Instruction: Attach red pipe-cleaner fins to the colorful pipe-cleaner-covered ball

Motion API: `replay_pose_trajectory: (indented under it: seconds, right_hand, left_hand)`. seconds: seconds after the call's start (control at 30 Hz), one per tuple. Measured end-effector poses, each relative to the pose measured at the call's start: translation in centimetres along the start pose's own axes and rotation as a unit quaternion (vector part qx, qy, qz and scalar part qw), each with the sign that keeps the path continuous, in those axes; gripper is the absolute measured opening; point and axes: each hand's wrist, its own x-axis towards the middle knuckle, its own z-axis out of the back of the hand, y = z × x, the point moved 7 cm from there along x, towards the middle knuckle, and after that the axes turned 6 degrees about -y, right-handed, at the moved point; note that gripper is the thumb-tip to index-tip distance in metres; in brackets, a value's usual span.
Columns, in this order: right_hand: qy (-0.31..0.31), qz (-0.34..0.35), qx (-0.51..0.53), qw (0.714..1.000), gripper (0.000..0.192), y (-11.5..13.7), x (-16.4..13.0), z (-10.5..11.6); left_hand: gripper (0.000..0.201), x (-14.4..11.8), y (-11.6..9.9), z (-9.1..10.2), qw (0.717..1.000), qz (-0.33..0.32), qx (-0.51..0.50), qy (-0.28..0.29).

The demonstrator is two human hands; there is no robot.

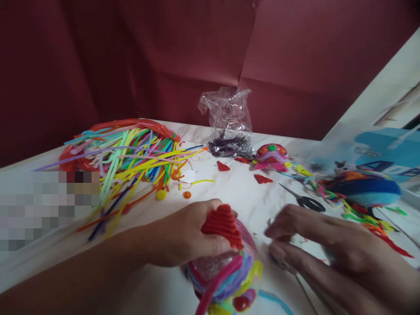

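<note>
Closest to me, at the bottom edge of the white marble-patterned table (236, 188), my left hand (183, 236) is clamped around a rounded, multicoloured pipe-cleaner ornament (226, 271), thumb and fingers pressing a ribbed red pipe-cleaner fan (223, 225) against its top. The ornament's long axis seems to run from my palm down toward me, its pink, purple and yellow coils and a red button facing the camera, while the fan's narrow tip points up and away; blur keeps me from saying more. My right hand (328, 249) hovers just beside it with fingers loosely spread, holding nothing I can make out.

My worry is the fan: it looks held only by finger pressure, so easing my grip could let it slide or spring off. Squeezing harder might flatten the soft coils instead.

Farther out lie 2 small red triangular fans (262, 178), an orange button (187, 194) and a yellow one (160, 195), and black-handled scissors (303, 200) near my right fingertips, whose points I could brush. Beyond, a big heap of loose coloured pipe cleaners (131, 148) sprawls at left, a finished pink ornament (271, 156) sits mid-table, and a crumpled clear plastic bag (228, 120) stands against the dark red backdrop (164, 57).
</note>
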Motion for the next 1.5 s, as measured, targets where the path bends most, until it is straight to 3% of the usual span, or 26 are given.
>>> replay_pose_trajectory:
  seconds: [0.07,0.13,0.3,0.67,1.1,1.33,1.43,1.5]
  right_hand:
    - [0.039,-0.037,0.084,0.995,0.013,1.4,2.2,-1.0]
    - [0.089,-0.092,0.106,0.986,0.012,1.7,3.4,-2.2]
    - [0.158,-0.140,0.157,0.965,0.011,0.9,3.4,-3.2]
    - [0.169,-0.121,0.212,0.955,0.009,1.1,3.6,-3.6]
    - [0.178,-0.121,0.179,0.960,0.009,0.5,3.3,-4.0]
    - [0.183,-0.110,0.214,0.953,0.009,0.8,3.2,-4.2]
    - [0.150,-0.113,0.262,0.947,0.007,0.5,3.3,-2.8]
    - [0.085,-0.120,0.245,0.958,0.012,-0.7,3.4,-0.5]
  left_hand:
    - [0.014,0.0,0.0,-0.1,1.000,-0.007,0.000,-0.001]
    - [0.013,0.1,0.0,0.0,1.000,-0.015,0.001,-0.004]
    - [0.015,0.1,0.1,0.1,1.000,-0.015,0.009,-0.010]
    - [0.015,-0.1,-0.2,0.1,1.000,-0.006,0.022,-0.017]
    - [0.012,-0.2,-0.3,0.3,0.999,-0.027,0.032,-0.034]
    - [0.013,-0.2,-0.4,0.3,0.998,-0.028,0.034,-0.046]
    - [0.013,-0.1,-0.2,0.2,0.999,-0.024,0.016,-0.043]
    - [0.014,0.0,0.1,0.1,0.999,-0.007,-0.001,-0.036]
